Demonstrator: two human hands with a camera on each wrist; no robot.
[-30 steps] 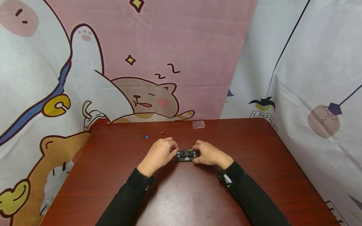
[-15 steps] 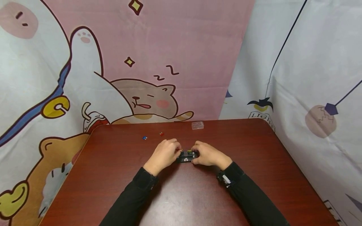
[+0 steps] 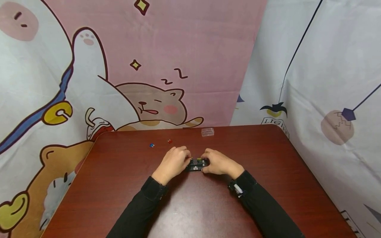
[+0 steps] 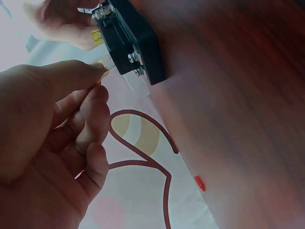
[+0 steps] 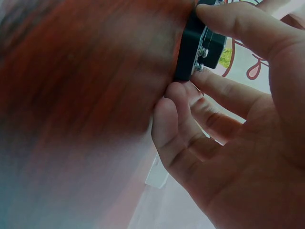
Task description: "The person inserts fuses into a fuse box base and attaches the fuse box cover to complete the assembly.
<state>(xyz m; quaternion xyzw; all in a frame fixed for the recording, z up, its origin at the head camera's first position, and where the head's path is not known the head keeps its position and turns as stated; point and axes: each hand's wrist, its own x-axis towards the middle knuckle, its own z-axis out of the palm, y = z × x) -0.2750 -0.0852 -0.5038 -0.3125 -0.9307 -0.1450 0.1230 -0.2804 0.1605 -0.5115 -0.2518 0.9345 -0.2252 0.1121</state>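
Observation:
A black terminal block (image 3: 195, 168) with metal screws rests on the table in the head view, between both hands. My right hand (image 3: 219, 162) grips its right end, with the thumb (image 5: 224, 15) on the near side and fingers at the far side. My left hand (image 3: 175, 162) is at the block's left end. Between thumb and forefinger it pinches a small orange piece (image 4: 106, 65) with a pale, shiny end against the block; its exact kind cannot be told. A small yellow piece (image 4: 97, 37) sits on the block beside it.
Behind my left hand lie a small blue piece (image 3: 152, 145) and a small red piece (image 3: 170, 141) on the brown table (image 3: 190, 205). A clear plastic box (image 3: 207, 132) stands near the back edge. Printed cloth (image 3: 205, 59) hangs behind.
My left hand has moved right and now covers the left end of the block, with the pinched piece brought to it. The right hand keeps its grip.

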